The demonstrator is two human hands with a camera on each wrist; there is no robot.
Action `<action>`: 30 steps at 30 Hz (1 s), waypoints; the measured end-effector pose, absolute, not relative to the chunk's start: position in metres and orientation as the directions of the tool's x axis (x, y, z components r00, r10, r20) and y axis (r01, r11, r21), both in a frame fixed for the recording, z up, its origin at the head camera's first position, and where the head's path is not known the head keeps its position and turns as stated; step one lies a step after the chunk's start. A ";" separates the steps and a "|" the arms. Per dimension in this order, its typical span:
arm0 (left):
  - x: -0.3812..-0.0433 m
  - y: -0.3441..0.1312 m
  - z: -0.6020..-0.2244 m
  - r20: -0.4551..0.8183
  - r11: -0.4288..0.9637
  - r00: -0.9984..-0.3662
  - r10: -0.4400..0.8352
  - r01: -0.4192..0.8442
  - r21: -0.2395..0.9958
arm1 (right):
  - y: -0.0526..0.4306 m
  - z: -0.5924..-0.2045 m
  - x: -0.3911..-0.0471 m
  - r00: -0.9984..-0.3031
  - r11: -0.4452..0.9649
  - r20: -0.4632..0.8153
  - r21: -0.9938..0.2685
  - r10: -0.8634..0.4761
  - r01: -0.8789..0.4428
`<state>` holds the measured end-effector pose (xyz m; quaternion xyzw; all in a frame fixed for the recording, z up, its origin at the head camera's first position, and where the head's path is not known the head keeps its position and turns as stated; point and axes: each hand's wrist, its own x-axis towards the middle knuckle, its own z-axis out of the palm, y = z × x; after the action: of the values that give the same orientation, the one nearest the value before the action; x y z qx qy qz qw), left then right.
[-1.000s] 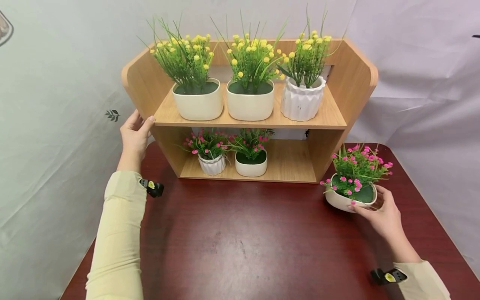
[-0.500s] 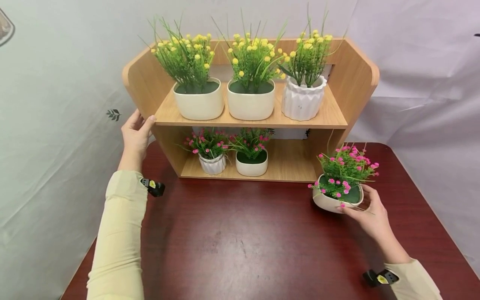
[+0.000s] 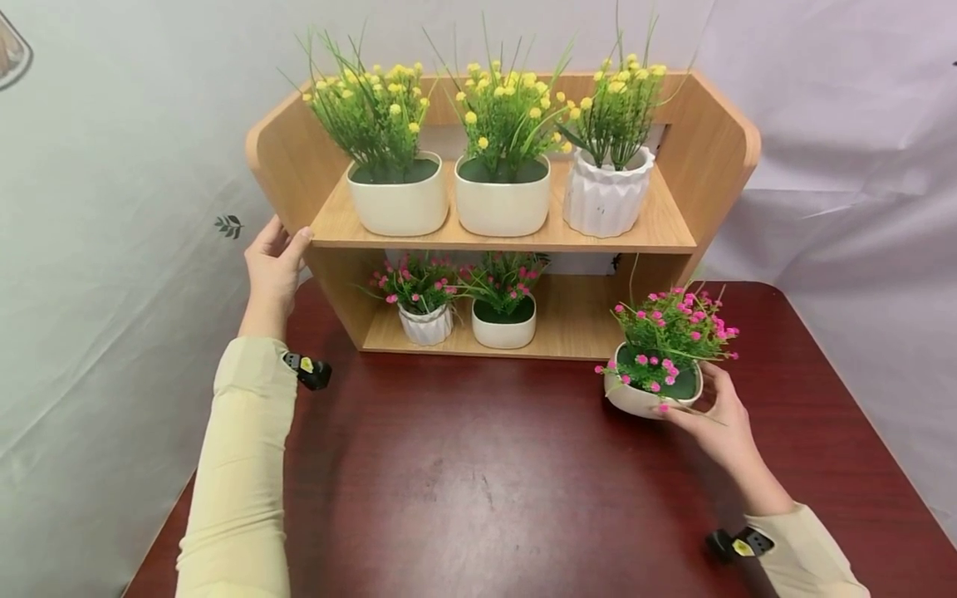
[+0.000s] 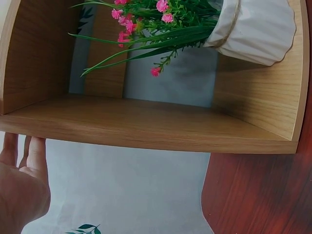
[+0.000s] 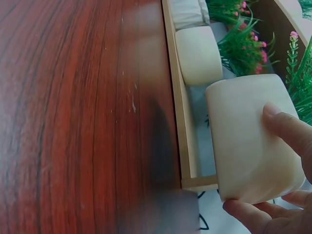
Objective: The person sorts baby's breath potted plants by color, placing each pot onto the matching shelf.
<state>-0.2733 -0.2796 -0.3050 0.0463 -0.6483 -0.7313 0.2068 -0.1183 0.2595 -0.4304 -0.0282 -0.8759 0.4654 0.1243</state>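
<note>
My right hand (image 3: 721, 423) holds an oval cream flower pot (image 5: 248, 141) with artificial pink flowers (image 3: 680, 324), thumb on one side and fingers at the other. The pot is tilted in front of the lower right corner of a two-tier wooden shelf (image 3: 501, 243). My left hand (image 3: 275, 262) touches the shelf's left side panel, its fingers fairly straight against the outer face. On the lower tier stand a white fluted pot (image 3: 425, 325) and a cream pot (image 3: 504, 332), both with pink flowers. The lower tier's right part holds nothing.
On the upper tier stand two cream pots (image 3: 398, 203) and a white fluted pot (image 3: 607, 199), all with yellow flowers. The shelf stands at the back of a dark red wooden table (image 3: 463, 465). Pale cloth (image 3: 112, 249) hangs behind and at the sides.
My right hand has carried the pink flower pot leftward, from beside the shelf to in front of its lower right corner. My left hand has stayed at the side panel.
</note>
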 end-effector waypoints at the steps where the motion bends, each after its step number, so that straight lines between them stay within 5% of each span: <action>1: -0.273 -0.279 -0.305 0.204 -0.067 -0.909 -0.363 0.243 0.968 | 0.259 -0.431 -0.119 -0.968 0.566 0.190 -0.822 0.164 -0.066; 30: -0.275 -0.279 -0.306 0.189 -0.141 -0.909 -0.372 0.257 0.956 | 0.224 -0.453 -0.159 -0.964 0.500 0.199 -0.862 0.175 -0.087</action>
<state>-0.2750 -0.2786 -0.3055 0.0463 -0.6211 -0.7540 0.2087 -0.1588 0.2237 -0.4534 -0.0259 -0.8561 0.4992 0.1311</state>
